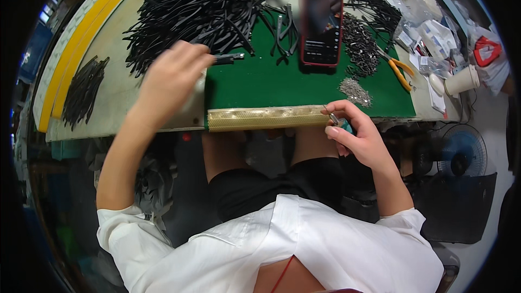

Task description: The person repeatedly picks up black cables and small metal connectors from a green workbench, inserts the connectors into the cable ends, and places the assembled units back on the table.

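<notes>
My left hand (176, 70) is over the near edge of a large heap of black straps (201, 11), its fingers smeared by motion. Just beyond its fingertips lie black strap ends with a metal tip (233, 56); whether the hand holds them I cannot tell. At the table's front edge, my right hand (355, 130) is closed around a small metal tool with a teal handle (344, 125), mostly hidden by the fingers. Beside that hand, a gold mesh-patterned strip (266, 119) runs along the front of the green mat (260, 89).
A phone in a red case (321, 27) stands on the mat. To its right are dark metal pieces (361, 46), small silver parts (355, 92) and orange-handled pliers (399, 70). A smaller strap bundle (84, 92) lies far left; a white cup (461, 80) is at right.
</notes>
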`<move>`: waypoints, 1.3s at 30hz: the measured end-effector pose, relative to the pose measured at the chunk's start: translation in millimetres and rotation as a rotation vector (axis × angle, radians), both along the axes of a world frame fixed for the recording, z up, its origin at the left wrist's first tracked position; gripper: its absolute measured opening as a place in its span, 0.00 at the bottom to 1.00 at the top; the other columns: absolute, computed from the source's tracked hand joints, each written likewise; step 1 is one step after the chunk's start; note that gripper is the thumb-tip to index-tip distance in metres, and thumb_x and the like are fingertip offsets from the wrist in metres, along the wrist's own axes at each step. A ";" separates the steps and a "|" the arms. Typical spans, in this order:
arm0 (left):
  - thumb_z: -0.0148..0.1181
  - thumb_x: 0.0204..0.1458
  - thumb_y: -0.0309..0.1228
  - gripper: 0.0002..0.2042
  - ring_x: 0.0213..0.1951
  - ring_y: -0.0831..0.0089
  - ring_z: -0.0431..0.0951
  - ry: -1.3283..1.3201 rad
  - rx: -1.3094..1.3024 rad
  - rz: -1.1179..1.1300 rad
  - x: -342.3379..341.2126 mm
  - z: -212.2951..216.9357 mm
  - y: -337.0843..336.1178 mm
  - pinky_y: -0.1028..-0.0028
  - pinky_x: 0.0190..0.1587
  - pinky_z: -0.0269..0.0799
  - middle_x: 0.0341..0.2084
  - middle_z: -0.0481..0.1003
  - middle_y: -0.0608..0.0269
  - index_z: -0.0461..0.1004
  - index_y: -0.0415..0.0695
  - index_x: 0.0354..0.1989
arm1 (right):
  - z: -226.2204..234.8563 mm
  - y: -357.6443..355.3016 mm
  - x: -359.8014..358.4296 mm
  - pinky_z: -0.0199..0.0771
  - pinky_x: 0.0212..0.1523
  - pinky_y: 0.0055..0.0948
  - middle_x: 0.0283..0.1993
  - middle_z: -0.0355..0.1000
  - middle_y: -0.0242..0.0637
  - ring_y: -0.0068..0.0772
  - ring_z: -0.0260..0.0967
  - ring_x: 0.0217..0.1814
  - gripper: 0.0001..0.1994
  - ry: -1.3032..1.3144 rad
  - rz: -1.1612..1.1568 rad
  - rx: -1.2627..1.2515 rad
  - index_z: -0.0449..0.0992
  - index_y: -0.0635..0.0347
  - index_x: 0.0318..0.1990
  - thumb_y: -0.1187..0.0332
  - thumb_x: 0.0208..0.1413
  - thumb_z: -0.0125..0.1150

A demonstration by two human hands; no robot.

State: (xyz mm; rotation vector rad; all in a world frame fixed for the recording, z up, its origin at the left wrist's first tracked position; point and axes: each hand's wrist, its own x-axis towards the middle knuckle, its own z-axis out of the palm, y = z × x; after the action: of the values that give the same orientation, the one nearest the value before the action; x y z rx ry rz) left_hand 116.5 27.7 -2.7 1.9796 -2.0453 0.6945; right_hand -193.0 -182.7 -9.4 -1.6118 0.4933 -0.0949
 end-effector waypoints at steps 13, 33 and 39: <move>0.61 0.52 0.29 0.07 0.37 0.55 0.78 0.197 0.242 0.212 17.4 -21.6 -54.8 0.60 0.39 0.74 0.33 0.76 0.57 0.73 0.42 0.38 | -5.9 -22.3 -40.0 0.63 0.21 0.15 0.36 0.66 0.27 0.11 0.63 0.22 0.15 -0.073 -0.040 -0.021 0.70 0.59 0.52 0.68 0.60 0.62; 0.58 0.60 0.27 0.12 0.29 0.84 0.71 1.198 -0.177 0.037 -69.4 -8.5 -48.4 0.80 0.34 0.66 0.24 0.73 0.71 0.76 0.36 0.50 | 7.7 -73.5 -31.6 0.71 0.49 0.37 0.44 0.71 0.39 0.42 0.71 0.46 0.16 0.111 0.218 -1.054 0.71 0.58 0.48 0.72 0.51 0.60; 0.61 0.57 0.23 0.12 0.26 0.84 0.72 1.506 -0.124 -0.005 -112.1 -32.7 -35.0 0.82 0.31 0.65 0.22 0.74 0.69 0.73 0.35 0.48 | 10.7 -74.6 -25.9 0.73 0.48 0.41 0.43 0.72 0.43 0.48 0.73 0.46 0.15 0.148 0.287 -1.101 0.72 0.57 0.48 0.72 0.51 0.58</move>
State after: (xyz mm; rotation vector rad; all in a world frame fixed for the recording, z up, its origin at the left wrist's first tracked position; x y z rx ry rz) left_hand 4.4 -7.2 -35.3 1.4959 -0.9810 -0.5791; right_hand -218.9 -257.2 1.2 -2.7684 0.3140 -0.0253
